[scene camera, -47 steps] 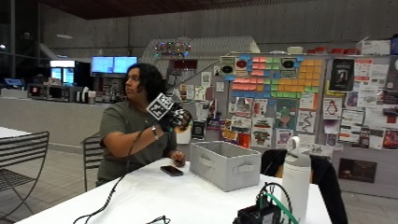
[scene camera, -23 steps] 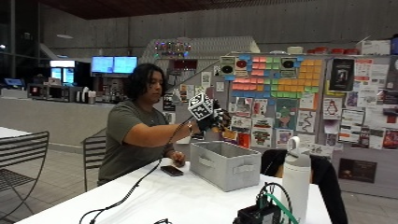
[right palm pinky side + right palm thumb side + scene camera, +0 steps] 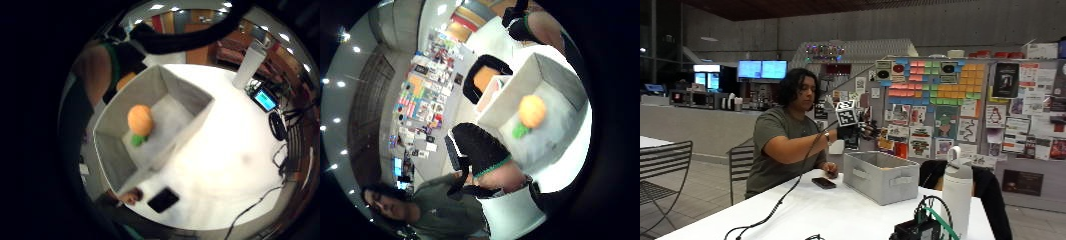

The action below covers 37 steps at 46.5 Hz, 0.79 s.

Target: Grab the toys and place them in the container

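In the outside view my gloved right hand [image 3: 861, 131] hangs above the near end of the grey fabric container [image 3: 881, 177], its fingers spread and holding nothing. Both palm views look straight down into the container [image 3: 185, 90] [image 3: 555, 75]. An orange toy with a green part [image 3: 139, 121] [image 3: 531, 112] shows inside its walls; whether it rests on the floor I cannot tell. A gloved finger [image 3: 479, 146] crosses the thumb side view beside the container.
A black phone [image 3: 823, 183] [image 3: 162, 200] lies on the white table [image 3: 840, 210] by the person's bare left hand [image 3: 831, 172]. A white bottle [image 3: 957, 192] and a device with cables [image 3: 919, 230] stand at the near right. Metal chair [image 3: 666, 165] at left.
My hand has swung from in front of the person's chest out over the container and has come slightly lower.
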Available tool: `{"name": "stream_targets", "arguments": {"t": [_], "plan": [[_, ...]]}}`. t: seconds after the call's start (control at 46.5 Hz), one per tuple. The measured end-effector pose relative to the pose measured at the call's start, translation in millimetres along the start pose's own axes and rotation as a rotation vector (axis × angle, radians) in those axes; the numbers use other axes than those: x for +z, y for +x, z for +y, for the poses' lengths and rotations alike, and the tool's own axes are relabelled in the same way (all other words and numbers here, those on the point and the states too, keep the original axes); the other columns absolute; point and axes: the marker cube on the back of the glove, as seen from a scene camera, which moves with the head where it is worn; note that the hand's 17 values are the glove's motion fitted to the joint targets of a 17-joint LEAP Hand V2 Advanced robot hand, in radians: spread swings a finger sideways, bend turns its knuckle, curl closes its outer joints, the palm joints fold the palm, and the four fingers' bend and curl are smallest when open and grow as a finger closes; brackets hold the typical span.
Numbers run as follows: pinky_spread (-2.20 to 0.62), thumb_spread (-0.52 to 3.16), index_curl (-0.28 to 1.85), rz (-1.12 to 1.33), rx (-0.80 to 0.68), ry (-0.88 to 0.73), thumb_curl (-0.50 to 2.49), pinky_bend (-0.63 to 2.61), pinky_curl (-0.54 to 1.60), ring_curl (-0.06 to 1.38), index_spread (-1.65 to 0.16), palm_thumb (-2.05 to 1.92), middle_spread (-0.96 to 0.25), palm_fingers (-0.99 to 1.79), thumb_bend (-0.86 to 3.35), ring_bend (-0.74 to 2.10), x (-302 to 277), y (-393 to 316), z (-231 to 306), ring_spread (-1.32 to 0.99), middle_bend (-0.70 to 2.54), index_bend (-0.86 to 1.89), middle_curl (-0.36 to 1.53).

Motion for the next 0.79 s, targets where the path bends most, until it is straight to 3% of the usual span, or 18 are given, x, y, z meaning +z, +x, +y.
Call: {"name": "stream_targets", "arguments": {"t": [0.279,0.43,0.602,0.795], "plan": [[0.0,1.12,0.59,0.092,-0.073,-0.073,0.35,0.81,0.33,0.38,-0.46,-0.09,-0.15,0.16,-0.07,0.68,-28.1,4.9,160.2,-0.2,0.37,0.31,0.52],[0.01,1.14,0.57,0.174,0.007,-0.128,0.31,0.78,0.33,0.38,-0.46,-0.09,-0.14,0.18,-0.07,0.68,-32.4,30.3,223.1,-0.19,0.37,0.3,0.5],[0.01,1.14,0.56,0.239,0.097,-0.105,0.28,0.77,0.33,0.37,-0.45,-0.08,-0.13,0.2,-0.06,0.67,-44.0,59.1,258.8,-0.19,0.35,0.28,0.49],[0.01,1.15,0.54,0.155,0.067,-0.084,0.26,0.75,0.32,0.35,-0.46,-0.08,-0.13,0.21,-0.06,0.64,-49.0,68.9,269.6,-0.19,0.33,0.27,0.47]]}}
